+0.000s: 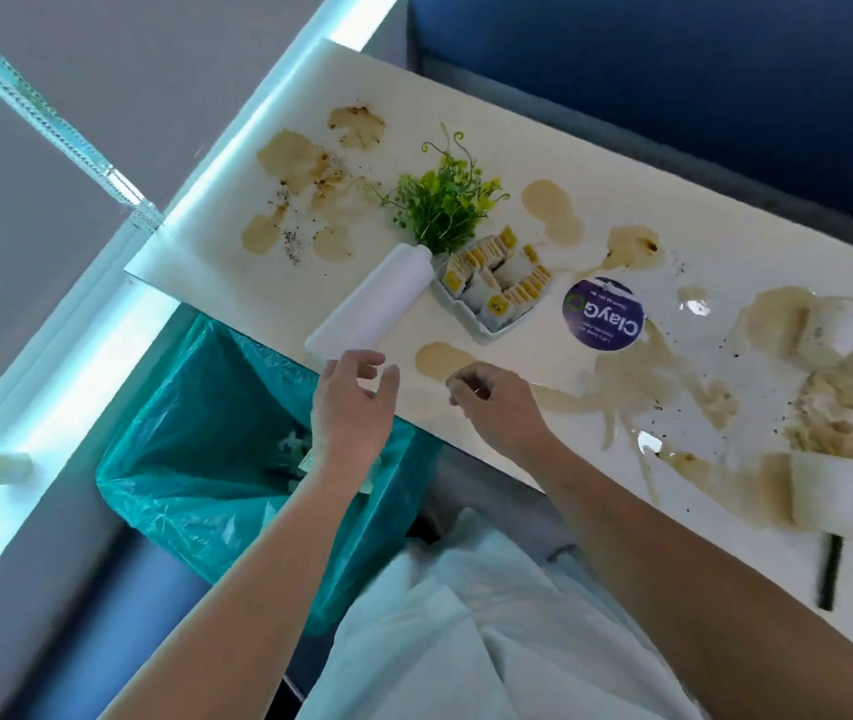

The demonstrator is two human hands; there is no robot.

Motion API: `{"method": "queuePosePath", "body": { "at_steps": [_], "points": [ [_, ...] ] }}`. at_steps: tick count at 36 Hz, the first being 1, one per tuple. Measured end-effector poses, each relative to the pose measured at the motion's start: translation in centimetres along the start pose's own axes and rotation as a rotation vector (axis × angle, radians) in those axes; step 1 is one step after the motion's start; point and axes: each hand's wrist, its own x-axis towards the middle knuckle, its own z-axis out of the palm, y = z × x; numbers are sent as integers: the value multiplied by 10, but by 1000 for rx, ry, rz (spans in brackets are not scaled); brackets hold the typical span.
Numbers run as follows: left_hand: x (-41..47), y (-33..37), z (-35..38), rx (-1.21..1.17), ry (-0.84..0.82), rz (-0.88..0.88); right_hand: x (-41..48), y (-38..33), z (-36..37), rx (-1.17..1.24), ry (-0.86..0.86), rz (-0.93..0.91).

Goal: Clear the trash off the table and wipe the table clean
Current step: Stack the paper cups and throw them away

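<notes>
Trash-clearing step, wiping not begun. The person stands at the lower edge of the table [440, 96], both arms reaching up-frame. Left hand [351, 407] at centre, over the table edge and the teal-lined bin [206, 433]; fingers loosely spread, holding nothing. Right hand [492, 407] just beside it, fingers curled down onto the tabletop next to a brown puddle [440, 358]. Could be pinching a small scrap, cannot tell, the knuckles hide it.

Main trash heap [829, 402] (soggy tissue, crushed cups) is at the right edge of the frame, well apart from both hands; a paper cup [824, 491] lies on its side just below it. Brown spills and dark specks cover the whole top. Some scraps are already in the bin.

White vase [377, 298] with green sprigs, sachet tray [497, 288] and purple round sticker [603, 314] sit at centre.

Next, my guess: reach right, gather the wet heap and cup, carry them left to the bin without dripping. No cloth is in view for the wiping.
</notes>
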Motion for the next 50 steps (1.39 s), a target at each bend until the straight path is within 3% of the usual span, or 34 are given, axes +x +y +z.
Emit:
{"method": "queuePosePath", "body": {
  "at_steps": [11, 25, 35, 50],
  "points": [
    [-40, 104, 111, 126, -186, 242, -47, 72, -143, 162, 317, 27],
    [-131, 189, 246, 181, -373, 368, -113, 187, -279, 135, 476, 103],
    [-174, 211, 314, 207, -466, 402, -148, 249, -336, 81, 541, 185],
    [-205, 218, 368, 317, -566, 414, -171, 294, -345, 100, 482, 302]
  ]
}}
